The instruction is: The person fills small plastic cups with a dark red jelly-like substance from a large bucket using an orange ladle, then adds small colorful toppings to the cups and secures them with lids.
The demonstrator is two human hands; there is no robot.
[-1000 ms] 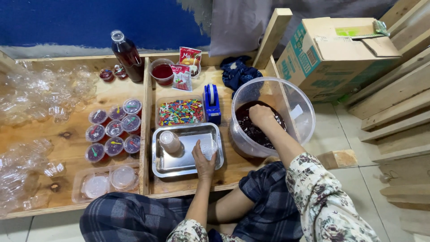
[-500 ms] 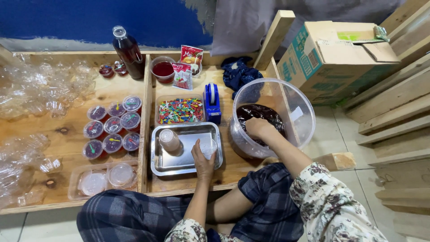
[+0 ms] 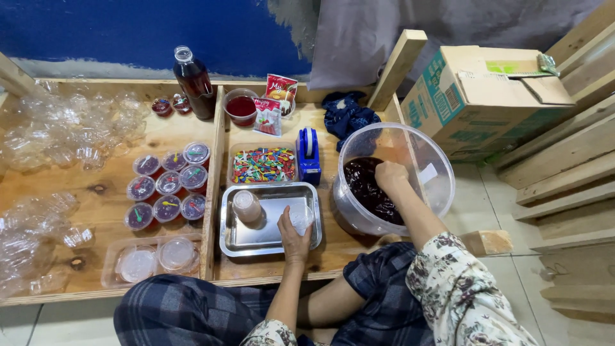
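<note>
It seems the filling step: the left hand (image 3: 295, 236) grips a small clear cup (image 3: 300, 218) at the steel tray's (image 3: 269, 240) right edge, while the right hand (image 3: 391, 176), closed, its hold not visible, dips into the dark jelly (image 3: 362, 182) in the big tub (image 3: 435, 192); next it needs a steady carry to the cup.

- Inside the steel tray (image 3: 256, 240), bare metal lies open left of my left hand (image 3: 293, 232).
- At the tray's back-left, a stack of cups (image 3: 246, 205) blocks me.
- Behind the tray, the box of coloured spoons (image 3: 263, 164) and tape dispenser (image 3: 309, 156) crowd the way.

light: bright, even, overhead | shadows: soft, short | focus: sharp | edges: wide-angle bowing
</note>
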